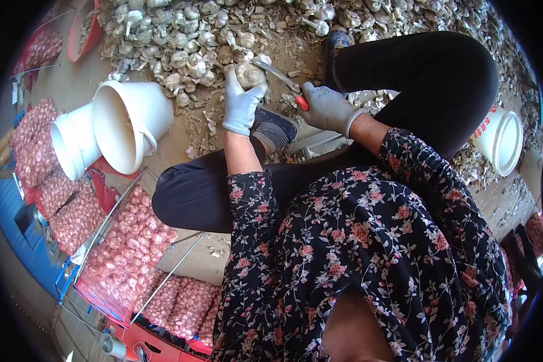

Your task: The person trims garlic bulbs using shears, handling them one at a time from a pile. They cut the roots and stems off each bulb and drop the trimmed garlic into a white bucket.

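My left hand [241, 104], in a pale work glove, is closed round a garlic bulb [249, 75] low over the ground. My right hand [330, 108], gloved as well, grips a pair of red-handled shears [302, 104], with part of the handle showing beneath the fingers. Their steel blades [277, 73] point left, and the tip is right at the bulb's upper edge. Just beyond both hands lies a heap of garlic bulbs [190, 42], with loose skins and cut bits scattered around it.
Two white buckets [154, 111] lie tilted at the left. Another white bucket [499, 140] stands at the right. Pink mesh sacks of garlic [130, 247] fill the lower left beside a metal frame. My bent legs [431, 75] flank the work spot. A red basin [81, 30] sits upper left.
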A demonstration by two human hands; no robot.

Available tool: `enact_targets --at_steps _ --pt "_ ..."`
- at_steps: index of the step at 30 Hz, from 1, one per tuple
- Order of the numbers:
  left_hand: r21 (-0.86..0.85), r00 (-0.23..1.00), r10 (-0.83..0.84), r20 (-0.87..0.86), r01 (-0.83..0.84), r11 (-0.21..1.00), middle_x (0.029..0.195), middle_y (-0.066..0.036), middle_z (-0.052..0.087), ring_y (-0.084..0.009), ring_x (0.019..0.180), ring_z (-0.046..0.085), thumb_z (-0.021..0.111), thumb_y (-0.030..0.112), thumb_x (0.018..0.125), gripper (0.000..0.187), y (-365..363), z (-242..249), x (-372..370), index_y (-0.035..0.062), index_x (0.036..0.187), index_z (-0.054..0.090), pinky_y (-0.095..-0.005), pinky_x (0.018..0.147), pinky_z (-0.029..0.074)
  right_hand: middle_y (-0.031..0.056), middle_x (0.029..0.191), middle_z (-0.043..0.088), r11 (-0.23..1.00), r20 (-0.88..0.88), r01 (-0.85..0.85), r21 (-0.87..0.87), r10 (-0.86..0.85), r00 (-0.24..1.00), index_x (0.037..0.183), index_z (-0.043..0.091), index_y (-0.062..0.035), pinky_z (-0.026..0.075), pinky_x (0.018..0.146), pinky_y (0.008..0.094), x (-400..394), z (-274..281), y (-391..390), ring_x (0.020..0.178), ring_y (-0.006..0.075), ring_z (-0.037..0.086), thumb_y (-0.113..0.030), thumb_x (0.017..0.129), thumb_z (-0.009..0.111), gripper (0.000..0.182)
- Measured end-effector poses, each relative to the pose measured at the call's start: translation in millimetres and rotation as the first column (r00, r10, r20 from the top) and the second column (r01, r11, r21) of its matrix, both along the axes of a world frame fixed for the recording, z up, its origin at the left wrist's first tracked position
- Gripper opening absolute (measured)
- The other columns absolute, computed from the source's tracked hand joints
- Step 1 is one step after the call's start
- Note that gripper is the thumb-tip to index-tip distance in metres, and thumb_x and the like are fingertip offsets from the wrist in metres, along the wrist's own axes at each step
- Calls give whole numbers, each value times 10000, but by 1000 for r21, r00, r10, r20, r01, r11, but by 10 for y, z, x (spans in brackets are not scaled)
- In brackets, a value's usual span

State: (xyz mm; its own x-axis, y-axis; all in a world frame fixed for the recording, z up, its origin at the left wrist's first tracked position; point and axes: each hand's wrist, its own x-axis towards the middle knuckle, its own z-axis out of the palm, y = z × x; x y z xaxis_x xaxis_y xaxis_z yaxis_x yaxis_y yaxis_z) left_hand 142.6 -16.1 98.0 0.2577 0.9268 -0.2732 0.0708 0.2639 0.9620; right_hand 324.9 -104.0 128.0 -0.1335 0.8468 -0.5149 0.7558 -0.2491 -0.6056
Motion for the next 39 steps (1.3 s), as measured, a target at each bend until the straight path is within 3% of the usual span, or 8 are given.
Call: enact_targets --at_steps 6,11,19,21,22,27,37,39 --pt "-266 999 23 -23 -28 964 943 -60 609 -104 759 600 717 -26 679 492 23 107 -24 -25 1122 502 -236 652 513 207 889 629 996 141 -15 87 2 990 992 490 -15 492 735 462 60 92 -11 835 365 638 -340 870 527 349" --pt "-191 983 70 171 -37 981 930 -53 619 -100 770 605 734 -5 680 448 -34 62 -40 -4 1080 532 -229 656 508 145 863 606 953 364 -164 253 64 929 1017 495 -53 463 692 455 113 153 -12 796 328 632 -372 856 555 363" --pt "-204 989 -20 146 50 978 917 -43 613 -107 770 597 773 27 641 506 -122 7 55 2 1069 505 -236 694 507 148 893 604 962 377 -199 186 117 919 1040 498 -39 437 722 488 139 179 13 829 319 629 -381 841 567 401" --pt "46 982 -111 -155 120 992 944 -67 648 -123 786 627 734 -16 662 548 -110 -275 59 -16 1145 475 -241 684 525 150 901 603 963 374 -207 170 131 918 1053 498 -36 434 723 491 150 164 5 830 321 628 -384 839 568 414" --pt "56 974 -53 -221 67 996 870 -62 617 -135 761 600 826 140 562 510 -120 -318 88 -1 945 520 -287 730 504 148 908 603 965 386 -209 158 134 913 1062 497 -34 433 726 493 148 147 -3 833 322 628 -384 838 568 421" --pt "27 997 2 -81 0 1000 918 -71 644 -137 803 611 813 178 573 494 -77 -327 46 14 962 556 -286 759 501 139 918 604 953 420 -219 209 114 900 1080 499 -26 429 740 495 169 113 -45 842 324 626 -376 840 563 429" --pt "90 936 -137 -323 174 981 905 -36 630 -119 787 585 799 197 604 458 -83 -168 -45 27 961 568 -282 739 494 168 889 648 970 316 -240 22 221 923 1016 519 -8 483 728 453 165 96 -67 812 324 658 -337 859 541 365" --pt "31 964 -141 -225 152 988 901 -30 621 -122 788 582 798 200 605 444 -93 -231 -63 30 949 574 -281 741 488 182 871 652 974 286 -225 24 209 935 1003 519 -3 497 716 444 166 -25 -71 800 329 660 -329 867 533 354"
